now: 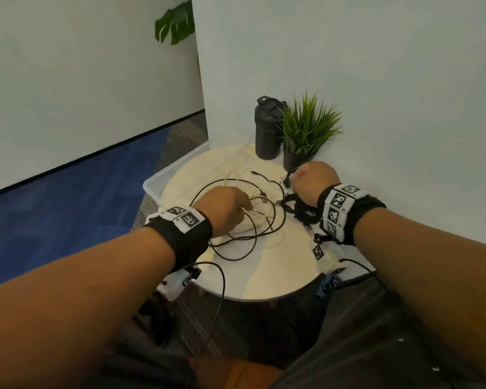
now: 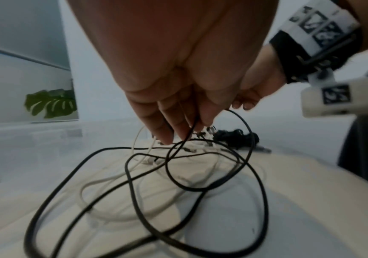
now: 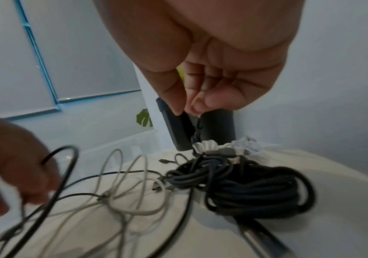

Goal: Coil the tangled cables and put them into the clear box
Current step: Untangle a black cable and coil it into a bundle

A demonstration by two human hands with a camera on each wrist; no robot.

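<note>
Black and white cables [image 1: 244,217] sprawl tangled on the round desk [image 1: 278,279], clear box [image 1: 163,178] just beyond its edge; left hand [image 1: 225,209] pinches a thin black strand, right hand [image 3: 203,87] pinches a cord end above the braided bundle [image 3: 256,188]; light, limp, likely snag-prone, best taken near plugs.

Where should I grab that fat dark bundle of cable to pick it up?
Probably from above, fingers wrapped across the whole thick black bundle at its middle. Its loops lie flat and stacked on the table, so pinching one strand would likely unravel it.
</note>
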